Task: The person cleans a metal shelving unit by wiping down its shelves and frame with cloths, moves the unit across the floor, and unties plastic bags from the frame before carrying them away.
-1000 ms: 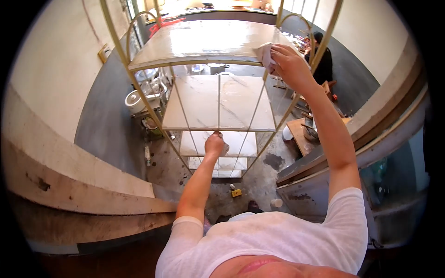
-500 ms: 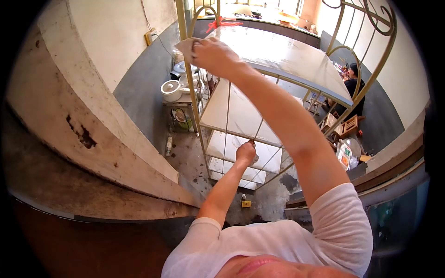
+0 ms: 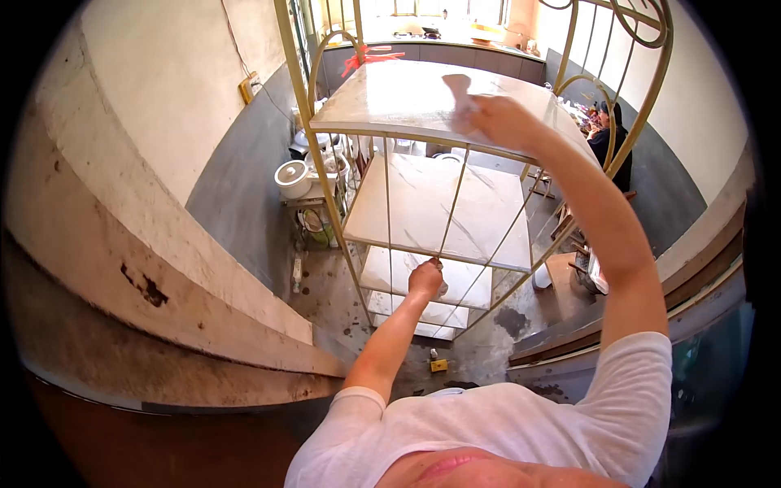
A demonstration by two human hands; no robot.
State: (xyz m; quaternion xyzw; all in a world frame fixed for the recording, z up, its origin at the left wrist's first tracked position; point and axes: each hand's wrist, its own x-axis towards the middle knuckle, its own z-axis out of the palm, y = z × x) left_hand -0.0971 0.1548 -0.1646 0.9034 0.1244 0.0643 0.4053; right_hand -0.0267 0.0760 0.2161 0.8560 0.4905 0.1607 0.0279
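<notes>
A gold-coloured metal rack (image 3: 331,213) with several pale marble-patterned shelves stands in front of me. My right hand (image 3: 506,122), blurred by motion, grips a light cloth (image 3: 462,99) at the front edge of the glossy top shelf (image 3: 399,91). Lower down, my left hand (image 3: 425,278) is closed round a thin bar of the rack, just under the front edge of the second shelf (image 3: 439,203). Something pale and crumpled shows beside its fingers, too small to make out.
A person in dark clothes (image 3: 616,146) sits at the right behind the rack. At the left, a white pot (image 3: 293,179) stands on a small stand. A yellow box (image 3: 439,365) lies on the floor. Red ribbon (image 3: 370,58) is tied at the rack's back left post.
My right hand has moved with the cloth from the rack's front left post rightward to the middle of the top shelf's front edge. My left hand still grips the bar.
</notes>
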